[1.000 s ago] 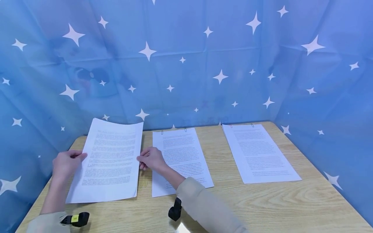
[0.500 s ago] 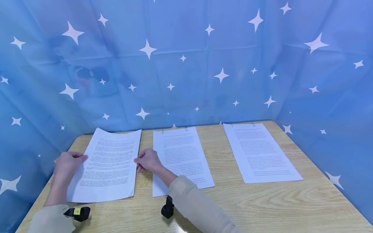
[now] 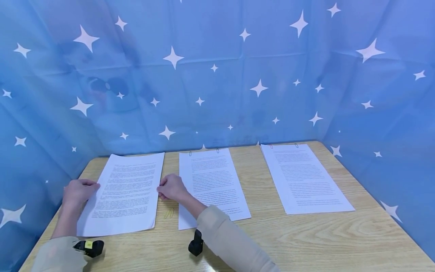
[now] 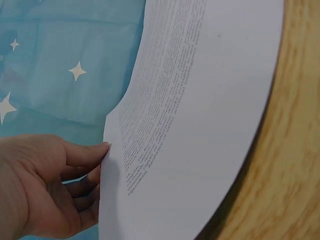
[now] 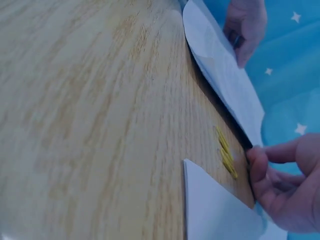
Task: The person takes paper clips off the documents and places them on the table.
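Observation:
A stack of printed paper sheets (image 3: 124, 192) lies at the left of the table, bowed up from the wood along its near side in the left wrist view. My left hand (image 3: 79, 192) pinches its left edge, thumb on the printed face and fingers behind. On the opposite edge, my right hand (image 3: 172, 187) pinches the sheets between thumb and curled index finger. Several yellow paper clips (image 5: 226, 155) lie on the wood just beside the right hand, between this stack and the middle one.
A middle stack of printed sheets (image 3: 212, 181) lies partly under the right forearm, with paper clips on its top edge. Farther right is another clipped stack (image 3: 302, 181). A blue star-patterned curtain (image 3: 217, 94) hangs behind the wooden table (image 3: 323, 241).
Both hands have lowered the left paper stack; its far edge came down and toward me, and it lies flatter. The right hand shifted slightly left. The other stacks stayed put.

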Demonstrator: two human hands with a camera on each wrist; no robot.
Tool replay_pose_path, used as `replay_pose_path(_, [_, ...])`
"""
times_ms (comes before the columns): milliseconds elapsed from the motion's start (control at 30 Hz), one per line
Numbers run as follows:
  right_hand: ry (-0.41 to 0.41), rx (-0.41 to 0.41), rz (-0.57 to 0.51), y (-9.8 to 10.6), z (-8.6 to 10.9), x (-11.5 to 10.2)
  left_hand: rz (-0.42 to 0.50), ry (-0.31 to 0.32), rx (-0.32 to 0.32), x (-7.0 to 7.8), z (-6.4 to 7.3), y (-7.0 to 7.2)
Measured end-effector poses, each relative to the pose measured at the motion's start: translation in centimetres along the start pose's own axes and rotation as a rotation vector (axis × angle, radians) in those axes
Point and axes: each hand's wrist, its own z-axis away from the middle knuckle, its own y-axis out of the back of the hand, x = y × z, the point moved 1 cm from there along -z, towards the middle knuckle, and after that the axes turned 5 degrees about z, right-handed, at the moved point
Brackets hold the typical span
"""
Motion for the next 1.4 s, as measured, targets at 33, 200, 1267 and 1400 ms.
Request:
replay_pose_path(33, [0.002,-0.003,0.011,0.1,0.0,0.0,-0.005,0.004,0.001,-0.1,-0.1,0.0])
replay_pose_path(200, [0.002,0.003,0.034,0.9,0.3,0.1,-0.001,0.031,-0.010,-0.5,-0.5,-0.1])
replay_pose_path(1267, [0.134,0.005,-0.092,10.5,3.5,1.8,0.023,-0.285,-0.068,5.4,3.4,-4.3])
replay_pose_path(1400, [0.157,0.020,-0.081,11.9,4.3,2.0,0.035,-0.335,-0.097,6.9,4.4,-5.3])
